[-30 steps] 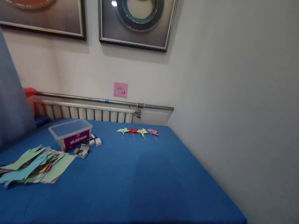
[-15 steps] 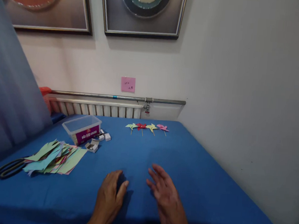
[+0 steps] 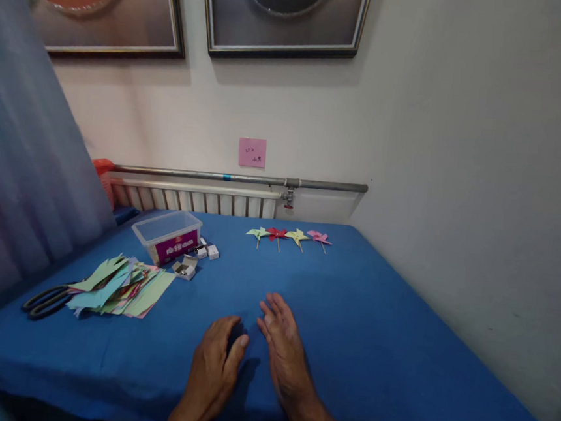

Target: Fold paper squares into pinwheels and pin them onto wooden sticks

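My left hand [image 3: 215,362] is at the front middle of the blue-covered table [image 3: 366,349], thumb and fingers apart with nothing between them. To its right, my right hand [image 3: 282,345] is open too, its palm turned toward the left and its fingers stretched out. A gap separates the two hands. Farther back stand out several small paper pinwheels on sticks in a row: a pale green pinwheel [image 3: 258,234], a red pinwheel [image 3: 277,234], a yellow pinwheel [image 3: 298,237] and a pink pinwheel [image 3: 319,237].
At left lie a pile of coloured paper strips [image 3: 121,288] and black-handled scissors [image 3: 46,301], partly under the paper. Behind are a clear plastic box [image 3: 177,244], an open small white box [image 3: 186,268] and other small boxes [image 3: 213,252]. A wall borders the right side.
My right hand has moved left, closer to my left hand, and its fingers are nearer together. The view has shifted slightly, so the table items appear farther right.
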Action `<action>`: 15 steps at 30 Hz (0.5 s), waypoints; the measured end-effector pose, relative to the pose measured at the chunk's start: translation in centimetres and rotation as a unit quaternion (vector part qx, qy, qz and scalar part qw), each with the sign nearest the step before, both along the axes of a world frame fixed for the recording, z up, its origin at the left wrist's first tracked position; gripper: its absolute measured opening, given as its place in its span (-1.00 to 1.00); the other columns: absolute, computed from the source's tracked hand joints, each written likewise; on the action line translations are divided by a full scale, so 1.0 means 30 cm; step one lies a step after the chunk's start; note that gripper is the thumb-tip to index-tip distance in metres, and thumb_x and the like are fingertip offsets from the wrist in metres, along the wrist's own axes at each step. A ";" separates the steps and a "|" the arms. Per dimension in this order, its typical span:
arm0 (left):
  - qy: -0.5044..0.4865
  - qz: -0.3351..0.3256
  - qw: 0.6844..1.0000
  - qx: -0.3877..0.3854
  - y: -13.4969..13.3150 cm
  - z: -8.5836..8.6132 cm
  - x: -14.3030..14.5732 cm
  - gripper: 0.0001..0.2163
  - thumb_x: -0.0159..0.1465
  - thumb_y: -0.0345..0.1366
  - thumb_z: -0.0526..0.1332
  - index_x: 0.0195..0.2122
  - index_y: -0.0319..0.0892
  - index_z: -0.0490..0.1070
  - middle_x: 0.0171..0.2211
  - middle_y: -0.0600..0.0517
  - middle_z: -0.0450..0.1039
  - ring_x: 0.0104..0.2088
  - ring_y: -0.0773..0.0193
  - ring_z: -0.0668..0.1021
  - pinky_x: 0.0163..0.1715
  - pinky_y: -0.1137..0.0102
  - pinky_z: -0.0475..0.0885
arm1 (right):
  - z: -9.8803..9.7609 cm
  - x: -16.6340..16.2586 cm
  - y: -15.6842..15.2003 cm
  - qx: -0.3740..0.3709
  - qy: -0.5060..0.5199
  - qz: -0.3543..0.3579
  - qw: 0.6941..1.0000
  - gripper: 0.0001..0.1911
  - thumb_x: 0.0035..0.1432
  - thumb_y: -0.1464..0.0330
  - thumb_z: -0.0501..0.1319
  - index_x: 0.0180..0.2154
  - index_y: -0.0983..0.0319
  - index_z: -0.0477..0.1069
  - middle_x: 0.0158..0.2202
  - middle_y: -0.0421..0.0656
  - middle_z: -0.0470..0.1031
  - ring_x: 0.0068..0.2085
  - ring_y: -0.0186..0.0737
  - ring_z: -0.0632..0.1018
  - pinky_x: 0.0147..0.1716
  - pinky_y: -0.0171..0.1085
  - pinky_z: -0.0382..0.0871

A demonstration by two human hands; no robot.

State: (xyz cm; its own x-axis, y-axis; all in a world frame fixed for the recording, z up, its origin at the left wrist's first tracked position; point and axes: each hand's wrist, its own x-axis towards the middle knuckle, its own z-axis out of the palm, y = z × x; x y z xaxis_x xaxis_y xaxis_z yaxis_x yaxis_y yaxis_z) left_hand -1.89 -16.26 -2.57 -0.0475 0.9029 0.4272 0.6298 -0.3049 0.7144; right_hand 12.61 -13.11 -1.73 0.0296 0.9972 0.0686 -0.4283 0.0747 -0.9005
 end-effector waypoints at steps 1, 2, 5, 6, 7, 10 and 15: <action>0.000 0.002 1.000 0.000 0.000 0.002 0.000 -0.62 0.41 -0.10 0.07 0.09 -0.17 0.50 0.05 -0.17 0.57 0.07 0.03 0.58 0.15 0.02 0.46 | -0.006 -0.003 0.002 0.002 -0.007 -0.003 1.000 -0.21 0.11 -0.08 0.36 0.27 0.06 0.27 0.40 0.02 0.24 0.36 0.10 0.34 0.33 0.12 0.23; 0.001 0.002 1.000 -0.001 0.001 0.003 0.000 -0.62 0.41 -0.10 0.07 0.08 -0.17 0.50 0.04 -0.17 0.57 0.07 0.02 0.58 0.14 0.02 0.46 | -0.013 -0.004 0.004 0.006 -0.012 -0.006 1.000 -0.21 0.12 -0.09 0.35 0.28 0.06 0.27 0.40 0.02 0.24 0.36 0.10 0.35 0.32 0.12 0.23; 0.006 0.005 1.000 0.004 0.000 0.001 -0.004 -0.62 0.42 -0.10 0.05 0.07 -0.18 0.50 0.04 -0.17 0.57 0.06 0.03 0.58 0.13 0.02 0.47 | -0.026 0.001 0.006 0.020 -0.008 -0.011 1.000 -0.28 0.19 -0.15 0.25 0.25 0.07 0.32 0.36 0.03 0.31 0.33 0.07 0.38 0.28 0.08 0.30; 0.009 0.009 1.000 0.010 -0.003 -0.001 -0.004 -0.61 0.42 -0.10 0.04 0.08 -0.18 0.49 0.05 -0.17 0.57 0.07 0.03 0.58 0.13 0.03 0.47 | -0.026 0.004 0.004 0.020 -0.003 -0.010 1.000 -0.30 0.22 -0.17 0.19 0.21 0.10 0.36 0.32 0.04 0.36 0.29 0.07 0.44 0.24 0.08 0.35; 0.012 0.014 1.000 0.020 -0.009 -0.002 -0.003 -0.60 0.42 -0.10 0.04 0.11 -0.18 0.47 0.07 -0.18 0.56 0.08 0.02 0.57 0.13 0.04 0.47 | -0.025 0.004 0.001 0.016 0.000 -0.009 1.000 -0.33 0.24 -0.19 0.14 0.16 0.12 0.42 0.26 0.06 0.42 0.22 0.07 0.51 0.19 0.08 0.42; 0.029 0.026 0.996 0.084 -0.039 -0.008 0.019 -0.53 0.41 -0.06 0.05 0.23 -0.19 0.37 0.21 -0.23 0.45 0.22 -0.05 0.48 0.21 -0.01 0.40 | -0.013 -0.012 -0.024 -0.009 -0.019 0.001 1.000 -0.47 0.30 -0.10 0.13 0.01 0.14 0.52 0.12 0.03 0.56 -0.04 0.00 0.66 -0.01 0.04 0.57; 0.093 -0.143 0.983 0.068 -0.093 -0.035 0.105 -0.54 0.35 0.11 0.08 0.08 -0.02 0.52 0.09 -0.14 0.53 0.20 -0.13 0.46 0.22 -0.16 0.31 | -0.048 -0.089 -0.137 0.030 -0.156 0.067 0.985 -0.61 0.41 0.08 0.04 -0.20 0.05 0.59 -0.18 -0.13 0.71 -0.16 -0.23 0.69 -0.04 -0.17 0.58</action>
